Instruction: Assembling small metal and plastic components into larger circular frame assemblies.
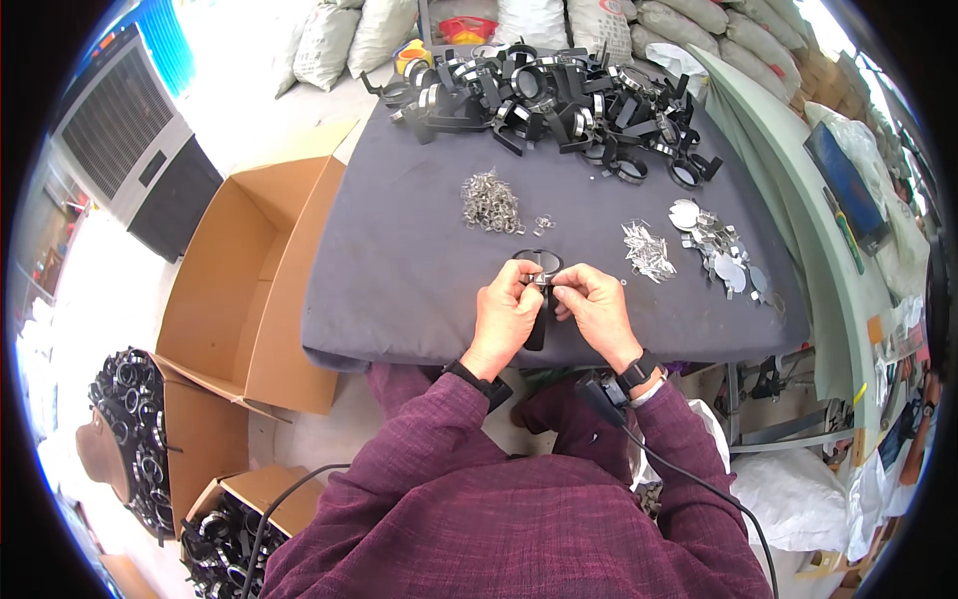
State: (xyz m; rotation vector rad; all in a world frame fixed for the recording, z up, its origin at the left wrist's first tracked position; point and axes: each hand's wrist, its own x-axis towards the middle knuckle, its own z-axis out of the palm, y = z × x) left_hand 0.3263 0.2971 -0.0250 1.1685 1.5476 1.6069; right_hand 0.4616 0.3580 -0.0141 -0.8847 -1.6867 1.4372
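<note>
Between both hands: black magnifier frame (539,285), light, rigid plastic; left hand (506,314) and right hand (597,307) fingers pinched on handle neck.

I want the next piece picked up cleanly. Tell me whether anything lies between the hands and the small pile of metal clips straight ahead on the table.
Nothing visible does. Both hands, left hand and right hand, hold a black ring part; beyond it bare grey cloth runs to the clip pile.
</note>
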